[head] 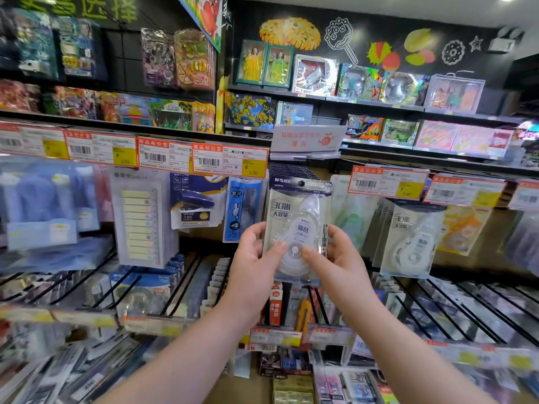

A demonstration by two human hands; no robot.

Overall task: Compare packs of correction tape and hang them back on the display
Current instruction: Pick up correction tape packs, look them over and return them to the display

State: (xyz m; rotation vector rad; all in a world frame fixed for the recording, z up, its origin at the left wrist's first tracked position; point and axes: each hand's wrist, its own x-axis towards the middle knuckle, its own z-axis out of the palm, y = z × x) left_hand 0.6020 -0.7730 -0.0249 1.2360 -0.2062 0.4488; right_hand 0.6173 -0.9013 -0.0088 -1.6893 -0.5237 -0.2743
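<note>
Clear plastic blister on a grey M&G correction tape pack (295,220) encloses a white tape dispenser (302,237), held upright at the centre of a stationery display. The left hand (253,258) grips its left edge and the right hand (335,263) its right edge, thumbs pressing the blister. Matching packs (291,170) hang just behind its top; another such pack (408,240) hangs to the right.

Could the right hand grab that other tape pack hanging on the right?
Probably yes. The hanging pack is close beside the right hand with nothing between them. But that hand now grips the held pack, so it must let go first; the left hand also holds it.
</note>
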